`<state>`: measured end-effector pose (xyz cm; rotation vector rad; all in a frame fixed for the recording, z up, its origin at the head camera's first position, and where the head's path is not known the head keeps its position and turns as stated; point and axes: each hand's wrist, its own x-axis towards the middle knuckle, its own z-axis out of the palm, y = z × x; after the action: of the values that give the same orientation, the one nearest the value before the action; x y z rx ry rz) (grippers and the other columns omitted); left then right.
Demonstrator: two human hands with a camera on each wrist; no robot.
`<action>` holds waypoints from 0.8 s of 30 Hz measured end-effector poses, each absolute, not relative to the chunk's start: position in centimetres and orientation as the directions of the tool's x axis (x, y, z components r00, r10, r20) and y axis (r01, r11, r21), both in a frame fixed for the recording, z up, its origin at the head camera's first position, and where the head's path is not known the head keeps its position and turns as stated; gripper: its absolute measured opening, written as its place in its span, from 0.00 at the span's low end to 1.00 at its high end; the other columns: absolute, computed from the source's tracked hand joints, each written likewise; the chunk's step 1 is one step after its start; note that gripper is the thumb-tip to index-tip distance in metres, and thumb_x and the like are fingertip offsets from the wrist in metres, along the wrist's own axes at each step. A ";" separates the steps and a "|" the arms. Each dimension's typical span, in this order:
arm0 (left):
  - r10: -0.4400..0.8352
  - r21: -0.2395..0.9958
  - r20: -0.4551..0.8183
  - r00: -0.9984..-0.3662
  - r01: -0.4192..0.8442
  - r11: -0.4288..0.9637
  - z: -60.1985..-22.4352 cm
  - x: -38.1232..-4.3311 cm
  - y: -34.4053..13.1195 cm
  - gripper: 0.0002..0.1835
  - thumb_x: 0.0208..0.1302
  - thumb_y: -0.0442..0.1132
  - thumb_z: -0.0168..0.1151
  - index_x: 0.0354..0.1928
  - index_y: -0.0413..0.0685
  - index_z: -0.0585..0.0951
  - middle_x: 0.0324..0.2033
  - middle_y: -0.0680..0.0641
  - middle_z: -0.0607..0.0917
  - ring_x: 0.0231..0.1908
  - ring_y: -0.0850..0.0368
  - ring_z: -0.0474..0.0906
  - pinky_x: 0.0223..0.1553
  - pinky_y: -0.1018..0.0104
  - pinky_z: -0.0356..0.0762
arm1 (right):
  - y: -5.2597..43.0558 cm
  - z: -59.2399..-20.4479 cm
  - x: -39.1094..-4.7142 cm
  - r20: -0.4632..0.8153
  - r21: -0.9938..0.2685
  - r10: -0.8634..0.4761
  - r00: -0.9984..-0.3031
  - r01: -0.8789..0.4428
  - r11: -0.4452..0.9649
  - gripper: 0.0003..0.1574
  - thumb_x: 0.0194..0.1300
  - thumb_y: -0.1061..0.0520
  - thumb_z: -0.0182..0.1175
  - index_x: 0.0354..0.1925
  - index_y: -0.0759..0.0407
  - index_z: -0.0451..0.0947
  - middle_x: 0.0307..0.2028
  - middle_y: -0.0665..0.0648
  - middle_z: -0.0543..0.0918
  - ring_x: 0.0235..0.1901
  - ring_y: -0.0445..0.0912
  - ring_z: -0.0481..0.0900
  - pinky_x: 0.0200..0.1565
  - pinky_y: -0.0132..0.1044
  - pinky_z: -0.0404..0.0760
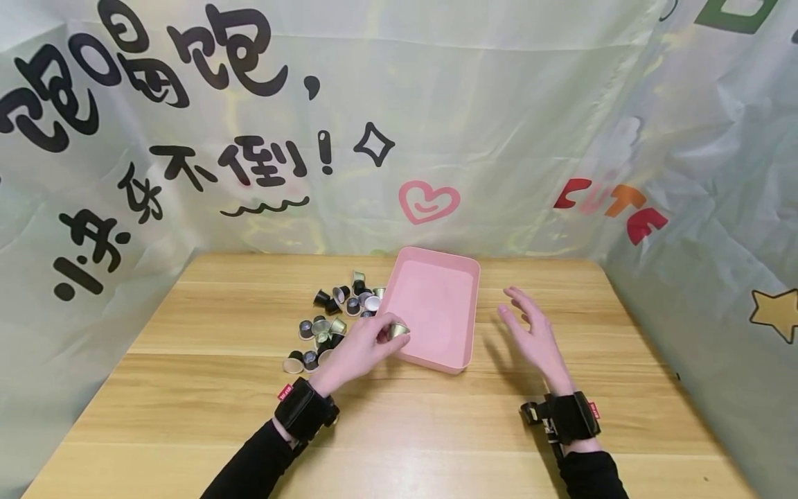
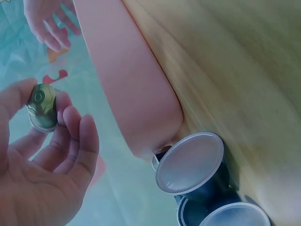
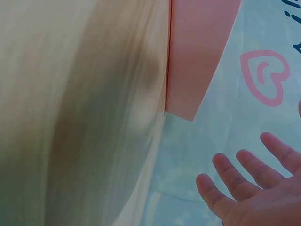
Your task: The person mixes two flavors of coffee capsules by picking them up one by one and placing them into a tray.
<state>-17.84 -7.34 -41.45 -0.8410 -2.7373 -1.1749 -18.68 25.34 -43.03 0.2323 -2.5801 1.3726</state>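
Observation:
My left hand [image 1: 364,346] pinches a gold-green coffee capsule [image 2: 43,107] between thumb and fingers, over the near left edge of a pink tray [image 1: 430,305]. In the left wrist view the capsule's narrow end points up and its rim is low. No capsule shows inside the tray. My right hand [image 1: 533,337] is held in the air to the right of the tray, fingers spread and holding nothing. Several more coffee capsules [image 1: 353,305], black, silver, grey and green, lie in a loose heap left of the tray, some on their sides.
A wooden table [image 1: 206,416] carries the tray and the heap. Some capsules touch or nearly touch the tray's left wall [image 2: 131,94]. Printed cloth [image 1: 499,125] hangs behind and at the sides of the table. Each wrist wears a black strapped camera [image 1: 305,410].

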 end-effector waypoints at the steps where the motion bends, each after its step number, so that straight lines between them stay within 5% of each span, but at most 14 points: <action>1: 0.450 0.658 0.249 -0.857 0.491 0.571 -41.5 -18.0 -7.3 0.08 0.68 0.46 0.64 0.42 0.51 0.83 0.23 0.56 0.76 0.25 0.65 0.68 0.29 0.75 0.67 | 25.3 -43.0 -18.7 0.257 -0.797 -0.041 -0.966 -0.236 0.555 0.34 0.78 0.50 0.50 0.73 0.68 0.61 0.76 0.73 0.57 0.71 0.68 0.61 0.71 0.69 0.59; 16: 0.426 0.523 0.251 -0.869 0.492 0.696 -42.2 -20.0 -6.3 0.07 0.67 0.44 0.66 0.42 0.50 0.83 0.26 0.55 0.81 0.26 0.64 0.70 0.28 0.74 0.67 | 25.2 -43.4 -18.9 0.264 -0.788 -0.069 -0.962 -0.257 0.560 0.34 0.77 0.52 0.51 0.72 0.69 0.61 0.75 0.74 0.57 0.71 0.69 0.62 0.70 0.70 0.60; 24: 0.418 0.389 0.285 -0.863 0.502 0.772 -42.7 -20.5 -5.7 0.14 0.66 0.46 0.67 0.49 0.48 0.85 0.29 0.51 0.87 0.33 0.54 0.79 0.31 0.66 0.72 | 25.1 -43.3 -18.8 0.255 -0.790 -0.081 -0.964 -0.256 0.557 0.33 0.77 0.53 0.51 0.72 0.69 0.61 0.75 0.73 0.57 0.71 0.69 0.62 0.70 0.69 0.61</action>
<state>-20.51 -5.72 -42.74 -0.7295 -2.7837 -0.6884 -18.80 25.14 -43.34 0.2846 -2.6006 1.3661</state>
